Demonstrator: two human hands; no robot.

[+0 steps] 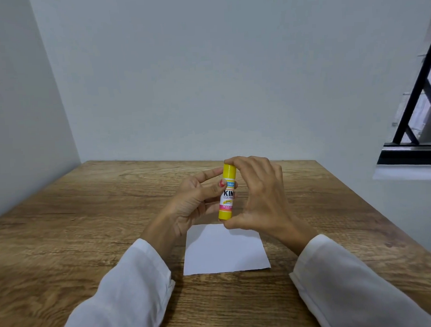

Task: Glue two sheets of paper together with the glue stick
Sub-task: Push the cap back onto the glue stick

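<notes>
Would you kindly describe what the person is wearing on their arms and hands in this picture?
Both arms are covered by long, loose white sleeves, the left sleeve and the right sleeve, each ending at the wrist. The left hand and right hand are bare, without gloves; the left thumbnail has red polish.

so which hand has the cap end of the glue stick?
The right hand: its fingertips curl over the yellow cap of the glue stick, thumb at the base. The left hand only grips the labelled middle.
</notes>
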